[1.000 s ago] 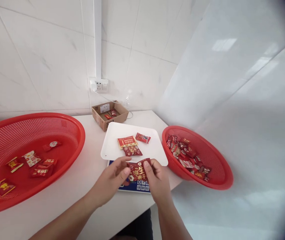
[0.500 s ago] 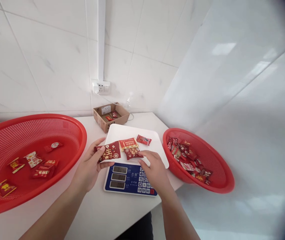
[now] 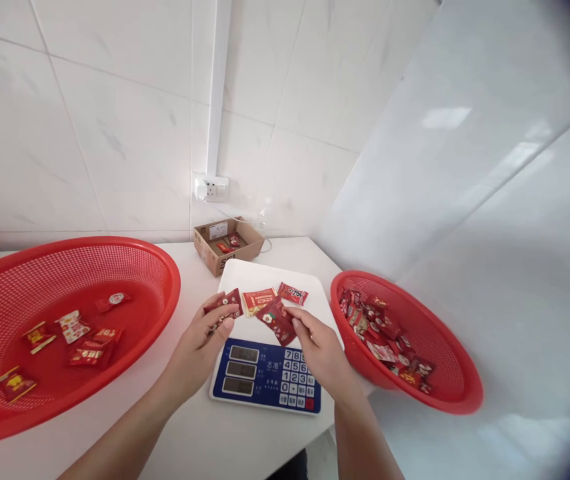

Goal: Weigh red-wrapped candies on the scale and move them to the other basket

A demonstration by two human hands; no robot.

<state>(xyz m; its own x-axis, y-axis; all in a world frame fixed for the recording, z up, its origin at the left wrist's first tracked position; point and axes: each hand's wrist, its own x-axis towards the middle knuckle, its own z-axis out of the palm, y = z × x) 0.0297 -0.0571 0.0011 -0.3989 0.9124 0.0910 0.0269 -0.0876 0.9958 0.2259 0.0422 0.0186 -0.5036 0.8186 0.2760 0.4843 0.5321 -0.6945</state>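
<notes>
A white digital scale [image 3: 245, 272] with a blue keypad panel stands on the table between my arms. My left hand [image 3: 203, 343] has its fingers closed on a dark red snack packet [image 3: 229, 303] over the left part of the pan. Between thumb and fingers of my right hand [image 3: 321, 347] is another dark red snack packet [image 3: 277, 321], tilted above the pan's front edge. Behind them, a red and cream packet [image 3: 259, 300] and a small red wrapped packet [image 3: 293, 293] lie on the pan. The scale's display digits are too faint to read surely.
At left sits a big red plastic basket [image 3: 165, 320] with several packets. A smaller red basket [image 3: 465, 393], fuller of packets, leans at the right table edge. Behind the scale are a cardboard box [image 3: 205, 250] with packets inside and a wall socket [image 3: 211, 188].
My right hand has picked up a dark red packet from the pan and turned it. My left hand keeps its packet, now tilted. The view has shifted slightly.
</notes>
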